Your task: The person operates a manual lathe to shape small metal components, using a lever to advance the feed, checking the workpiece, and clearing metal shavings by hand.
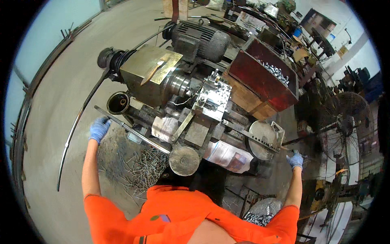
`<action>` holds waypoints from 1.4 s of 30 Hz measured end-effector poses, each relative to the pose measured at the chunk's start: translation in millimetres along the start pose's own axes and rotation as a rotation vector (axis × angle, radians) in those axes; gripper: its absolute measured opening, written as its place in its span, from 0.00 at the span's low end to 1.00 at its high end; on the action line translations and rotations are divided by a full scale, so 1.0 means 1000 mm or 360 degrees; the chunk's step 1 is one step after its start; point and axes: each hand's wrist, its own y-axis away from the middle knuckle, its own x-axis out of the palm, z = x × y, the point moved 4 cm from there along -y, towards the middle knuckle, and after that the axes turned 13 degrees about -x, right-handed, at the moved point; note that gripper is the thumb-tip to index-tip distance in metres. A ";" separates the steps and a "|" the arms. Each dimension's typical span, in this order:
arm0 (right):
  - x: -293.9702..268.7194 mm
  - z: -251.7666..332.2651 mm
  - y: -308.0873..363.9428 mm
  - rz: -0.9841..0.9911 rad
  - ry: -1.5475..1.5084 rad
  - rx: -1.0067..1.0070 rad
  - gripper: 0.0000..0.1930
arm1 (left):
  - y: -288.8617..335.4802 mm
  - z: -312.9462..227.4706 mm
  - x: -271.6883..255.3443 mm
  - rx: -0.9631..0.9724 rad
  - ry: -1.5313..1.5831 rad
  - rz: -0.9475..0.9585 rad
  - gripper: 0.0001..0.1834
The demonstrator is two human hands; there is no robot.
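My left hand (pixel 99 129), in a blue knit glove, is closed at the outer end of a long metal lever (pixel 142 140). The lever slopes down to a round metal disc (pixel 184 161) at the near side of a small lathe. Over at the right, my gloved right hand (pixel 295 160) is closed around a thin rod handle (pixel 287 149) beside a larger round plate (pixel 261 140). Between my arms lies the lathe's tool slide (pixel 213 96), bright and littered with small metal pieces. It faces the shiny chuck (pixel 179 85). The fingers' undersides are hidden.
A motor (pixel 201 40) stands behind the headstock, where a wooden-handled brush (pixel 152 74) lies. A red bin (pixel 260 75) holds small metal parts. Curled metal shavings (pixel 148 171) cover the floor below; a basket of parts (pixel 262 211) sits near my right arm, a fan (pixel 345 122) farther right.
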 end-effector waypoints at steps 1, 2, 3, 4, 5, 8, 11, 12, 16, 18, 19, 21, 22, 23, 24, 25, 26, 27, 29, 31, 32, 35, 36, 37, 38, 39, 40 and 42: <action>0.002 -0.001 -0.007 0.0093 -0.0038 0.0059 0.31 | 0.003 -0.006 -0.017 -0.0001 0.0132 -0.0043 0.16; -0.001 0.004 -0.011 0.0193 -0.0075 0.0117 0.32 | 0.007 -0.011 -0.031 -0.0002 0.0258 -0.0084 0.15; -0.002 0.005 -0.010 0.0294 -0.0111 0.0199 0.32 | 0.009 -0.025 -0.043 0.0020 0.0388 -0.0119 0.15; 0.002 0.002 -0.009 0.0302 -0.0105 0.0223 0.31 | 0.014 -0.043 -0.047 0.0057 0.0411 -0.0133 0.15; 0.007 -0.002 -0.008 0.0303 -0.0101 0.0253 0.30 | 0.022 -0.072 -0.051 0.0101 0.0440 -0.0152 0.14; 0.027 -0.001 0.010 0.0180 -0.0103 0.0297 0.28 | 0.012 -0.084 -0.023 0.0200 0.0486 -0.0143 0.16; 0.049 -0.008 0.063 -0.0303 -0.0002 0.0134 0.25 | 0.019 -0.136 0.001 -0.0088 -0.0488 -0.0051 0.20; 0.052 -0.005 0.082 -0.0298 -0.0110 0.0105 0.25 | 0.012 -0.123 0.002 -0.0058 -0.0141 -0.0308 0.22; 0.039 0.012 0.181 -0.0214 -0.0374 0.0486 0.21 | 0.007 -0.116 0.001 -0.0117 -0.0126 -0.0178 0.21; 0.064 -0.025 0.242 0.0026 -0.0387 0.0737 0.19 | 0.008 -0.119 -0.002 -0.0128 -0.0037 -0.0162 0.21; 0.064 -0.033 0.268 0.0140 -0.0348 0.0804 0.18 | 0.010 -0.118 -0.006 -0.0115 -0.0064 -0.0198 0.21; 0.077 -0.061 0.321 0.0272 -0.0592 0.1121 0.20 | 0.009 -0.122 -0.009 -0.0067 -0.0109 -0.0250 0.21; 0.087 -0.072 0.337 0.0290 -0.0626 0.1111 0.21 | 0.010 -0.122 -0.010 -0.0087 -0.0097 -0.0221 0.20; 0.089 -0.074 0.339 0.0305 -0.0653 0.1097 0.23 | 0.011 -0.120 -0.009 -0.0114 -0.0080 -0.0189 0.20; 0.102 -0.077 0.342 0.0364 -0.0517 0.1133 0.24 | 0.010 -0.125 -0.010 -0.0119 -0.0066 -0.0166 0.20; 0.111 -0.081 0.347 0.0425 -0.0380 0.1168 0.25 | 0.009 -0.128 -0.009 -0.0126 -0.0053 -0.0141 0.20; 0.098 -0.067 0.340 0.0422 -0.0315 0.1198 0.26 | 0.009 -0.125 -0.010 -0.0126 -0.0083 -0.0204 0.20; 0.101 -0.068 0.341 0.0415 -0.0343 0.1170 0.26 | 0.009 -0.123 -0.009 -0.0135 -0.0088 -0.0197 0.20; 0.104 -0.065 0.346 0.0398 -0.0395 0.1124 0.26 | 0.008 -0.122 -0.009 -0.0148 -0.0096 -0.0180 0.20; 0.094 -0.050 0.347 0.0406 -0.0339 0.1094 0.25 | 0.008 -0.119 -0.010 -0.0127 -0.0085 -0.0262 0.19; 0.083 -0.040 0.345 0.0372 -0.0358 0.1094 0.24 | 0.008 -0.117 -0.009 -0.0116 -0.0077 -0.0296 0.19; 0.086 -0.041 0.349 0.0325 -0.0330 0.1126 0.24 | 0.005 -0.116 -0.009 -0.0134 -0.0069 -0.0200 0.20; 0.089 -0.044 0.353 0.0323 -0.0321 0.1149 0.25 | 0.005 -0.120 -0.010 -0.0112 -0.0062 -0.0209 0.20; 0.089 -0.045 0.356 0.0322 -0.0313 0.1171 0.26 | 0.006 -0.126 -0.011 -0.0091 -0.0055 -0.0219 0.20; 0.081 -0.036 0.350 0.0348 -0.0300 0.1114 0.25 | 0.009 -0.125 -0.015 -0.0087 -0.0059 -0.0240 0.20; 0.074 -0.030 0.347 0.0350 -0.0325 0.1133 0.25 | 0.010 -0.123 -0.015 -0.0107 -0.0060 -0.0233 0.20; 0.068 -0.025 0.344 0.0351 -0.0351 0.1151 0.25 | 0.011 -0.122 -0.016 -0.0128 -0.0061 -0.0227 0.20; 0.069 -0.027 0.349 0.0350 -0.0376 0.1180 0.25 | 0.008 -0.122 -0.014 -0.0128 -0.0057 -0.0217 0.20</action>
